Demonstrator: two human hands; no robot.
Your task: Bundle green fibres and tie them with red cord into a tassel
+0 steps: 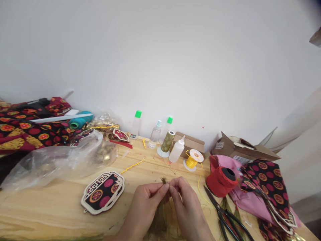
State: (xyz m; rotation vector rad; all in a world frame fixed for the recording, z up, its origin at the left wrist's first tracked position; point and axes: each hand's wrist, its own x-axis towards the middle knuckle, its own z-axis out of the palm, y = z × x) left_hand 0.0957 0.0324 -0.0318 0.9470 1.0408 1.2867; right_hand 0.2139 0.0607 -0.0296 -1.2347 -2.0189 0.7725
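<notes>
My left hand and my right hand meet at the front middle of the wooden table. Both pinch the top of an olive-gold tassel, whose tuft sticks up between the fingertips. The tassel's strands hang down between my wrists, partly hidden by the hands. A fabric-covered lantern-shaped ornament lies flat just left of my left hand. Black scissors lie right of my right hand.
A red cord spool, yellow cord spool, olive thread cone and small bottles stand behind the hands. A clear plastic bag and patterned cloth fill the left. Cardboard boxes and more ornaments sit right.
</notes>
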